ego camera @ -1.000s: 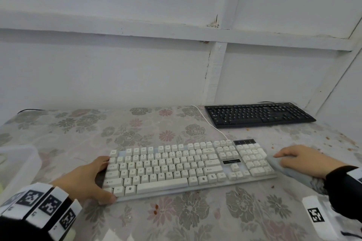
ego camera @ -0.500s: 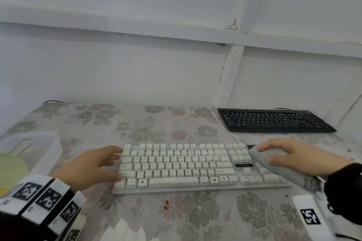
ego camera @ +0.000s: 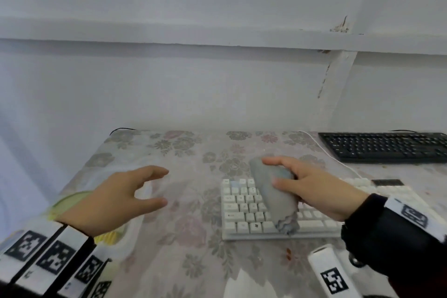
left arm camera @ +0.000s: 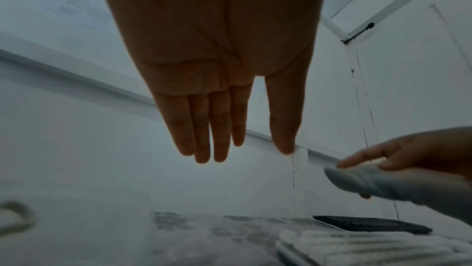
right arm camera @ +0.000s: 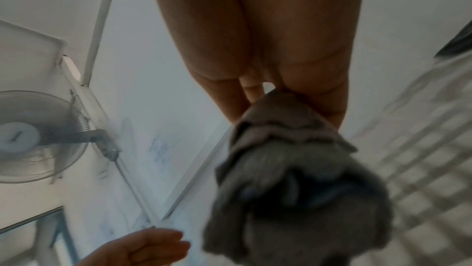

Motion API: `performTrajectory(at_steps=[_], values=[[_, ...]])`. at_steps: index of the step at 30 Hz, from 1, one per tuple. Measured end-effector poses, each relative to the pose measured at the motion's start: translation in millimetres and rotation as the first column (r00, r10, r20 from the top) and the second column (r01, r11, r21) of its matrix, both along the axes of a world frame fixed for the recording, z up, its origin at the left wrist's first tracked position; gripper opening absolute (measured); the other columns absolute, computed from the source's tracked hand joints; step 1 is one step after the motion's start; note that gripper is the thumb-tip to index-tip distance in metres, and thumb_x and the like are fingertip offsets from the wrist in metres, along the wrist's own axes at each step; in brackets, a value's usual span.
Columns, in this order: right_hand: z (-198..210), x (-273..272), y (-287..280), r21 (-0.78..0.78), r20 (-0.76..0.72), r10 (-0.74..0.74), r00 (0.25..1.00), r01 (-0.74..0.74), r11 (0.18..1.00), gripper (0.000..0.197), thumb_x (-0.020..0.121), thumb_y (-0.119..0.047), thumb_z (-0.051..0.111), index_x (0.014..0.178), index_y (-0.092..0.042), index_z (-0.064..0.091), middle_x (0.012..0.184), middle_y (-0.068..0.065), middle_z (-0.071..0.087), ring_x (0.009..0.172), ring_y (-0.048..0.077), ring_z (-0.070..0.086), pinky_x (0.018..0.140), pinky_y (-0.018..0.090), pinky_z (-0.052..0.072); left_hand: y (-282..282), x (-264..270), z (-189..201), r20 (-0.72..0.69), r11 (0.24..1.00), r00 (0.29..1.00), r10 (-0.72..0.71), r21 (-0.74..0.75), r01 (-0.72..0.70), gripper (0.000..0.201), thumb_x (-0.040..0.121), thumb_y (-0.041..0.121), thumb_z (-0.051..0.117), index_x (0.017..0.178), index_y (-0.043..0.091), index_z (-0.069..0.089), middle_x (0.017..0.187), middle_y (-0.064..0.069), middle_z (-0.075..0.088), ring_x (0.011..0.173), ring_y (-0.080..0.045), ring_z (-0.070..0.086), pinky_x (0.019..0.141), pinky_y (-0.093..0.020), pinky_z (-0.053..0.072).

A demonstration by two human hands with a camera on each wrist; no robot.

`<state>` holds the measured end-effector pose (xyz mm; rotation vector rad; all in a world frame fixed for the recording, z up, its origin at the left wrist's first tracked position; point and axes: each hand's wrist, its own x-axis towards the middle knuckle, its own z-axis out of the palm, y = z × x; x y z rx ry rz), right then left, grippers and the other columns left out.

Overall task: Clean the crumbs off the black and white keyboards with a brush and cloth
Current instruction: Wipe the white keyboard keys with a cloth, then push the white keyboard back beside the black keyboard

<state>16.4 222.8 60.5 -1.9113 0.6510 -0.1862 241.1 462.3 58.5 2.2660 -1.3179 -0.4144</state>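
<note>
The white keyboard [ego camera: 244, 208] lies on the flowered tablecloth, right of centre. Above its left half my right hand [ego camera: 309, 189] grips a folded grey cloth [ego camera: 275, 191], thumb on one side and fingers on the other; the cloth's loose end hangs toward the keys [right arm camera: 293, 189]. My left hand [ego camera: 135, 191] hovers open to the left of the keyboard, fingers straight [left arm camera: 204, 125], holding nothing. The black keyboard [ego camera: 387, 147] rests at the far right by the wall. No brush shows in any view.
A clear plastic container [ego camera: 118, 239] with something yellow-green inside sits under my left wrist at the table's left edge. The white wall runs close behind the table. A few reddish crumbs [ego camera: 287, 253] lie on the tablecloth [ego camera: 193, 261] before the white keyboard.
My right hand has lifted the cloth and carried it leftward over the white keyboard. The left hand let go of the keyboard's left end and rose, open. The head view swung left.
</note>
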Motion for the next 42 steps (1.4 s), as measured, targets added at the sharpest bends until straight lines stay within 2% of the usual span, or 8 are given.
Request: performTrajectory(at_steps=[3,12,21,25,28,35,38,42], values=[[6,48,46,0.007,0.024,0.053,0.998,-0.053,0.999,0.044,0.087,-0.015,0.063,0.124,-0.034,0.049,0.114,-0.004,0.058,0.101,0.014,0.06,0.09,0.033,0.052,21,22,0,0.065,0.999,0.998,0.021,0.027,-0.022,0.048,0.079,0.05,0.062,0.118,0.055,0.035,0.125,0.033,0.038,0.116,0.005,0.038,0.092,-0.016,0.031],[-2,167,149,0.038,0.027,0.207,0.978,-0.208,0.977,0.066,0.085,-0.016,0.067,0.141,-0.021,0.032,0.133,0.006,0.048,0.117,0.022,0.053,0.101,0.038,0.046,81,84,-16,0.037,0.982,0.998,0.044,0.18,-0.05,0.083,0.07,0.047,0.074,0.137,0.045,0.025,0.148,0.02,0.016,0.138,0.0,0.017,0.107,-0.018,0.019],[-12,212,182,-0.294,-0.431,0.289,0.855,-0.435,0.851,0.059,0.086,-0.03,0.066,0.134,-0.007,0.041,0.134,0.012,0.048,0.117,0.026,0.049,0.095,0.035,0.045,102,104,-25,-0.109,0.985,0.991,0.083,0.161,-0.065,0.076,0.048,0.046,0.071,0.118,0.05,0.041,0.128,0.019,0.044,0.11,-0.003,0.048,0.094,-0.025,0.044],[-12,221,184,-0.344,-0.512,0.289,0.809,-0.501,0.794,0.036,0.086,-0.03,0.067,0.104,-0.005,0.048,0.115,0.015,0.058,0.089,0.022,0.051,0.065,0.028,0.043,99,108,-25,-0.051,0.98,0.997,0.06,0.193,-0.049,0.081,0.056,0.048,0.076,0.13,0.034,0.046,0.117,0.018,0.043,0.094,-0.003,0.048,0.089,-0.02,0.043],[-10,226,184,-0.386,-0.56,0.302,0.771,-0.566,0.729,0.031,0.087,-0.027,0.066,0.102,-0.005,0.05,0.109,0.016,0.058,0.085,0.02,0.047,0.052,0.023,0.035,98,111,-25,0.005,0.983,0.999,0.048,0.178,-0.049,0.078,0.064,0.042,0.079,0.133,0.031,0.046,0.116,0.017,0.041,0.089,-0.002,0.047,0.084,-0.016,0.041],[-18,235,189,-0.456,-0.651,0.259,0.714,-0.64,0.618,0.022,0.085,-0.016,0.068,0.099,-0.004,0.055,0.087,0.013,0.05,0.083,0.024,0.049,0.06,0.029,0.042,97,119,-20,0.093,0.99,0.995,0.023,0.136,-0.035,0.073,0.07,0.034,0.078,0.135,0.028,0.045,0.119,0.017,0.038,0.106,-0.001,0.043,0.085,-0.009,0.036],[-25,234,196,-0.527,-0.661,0.168,0.731,-0.612,0.589,0.04,0.082,-0.017,0.07,0.115,0.0,0.054,0.124,0.019,0.038,0.107,0.033,0.045,0.087,0.038,0.045,96,121,-22,0.102,0.99,0.995,0.006,0.138,-0.02,0.072,0.071,0.035,0.077,0.135,0.03,0.044,0.12,0.017,0.037,0.107,0.0,0.041,0.077,-0.002,0.033],[-26,229,195,-0.686,-0.61,0.101,0.786,-0.588,0.428,0.036,0.082,-0.022,0.067,0.112,-0.003,0.058,0.138,0.017,0.028,0.128,0.034,0.027,0.111,0.051,0.018,97,122,-25,0.089,0.991,0.996,0.007,0.136,-0.019,0.072,0.072,0.035,0.076,0.136,0.031,0.042,0.121,0.017,0.036,0.108,0.0,0.04,0.075,-0.001,0.032]])
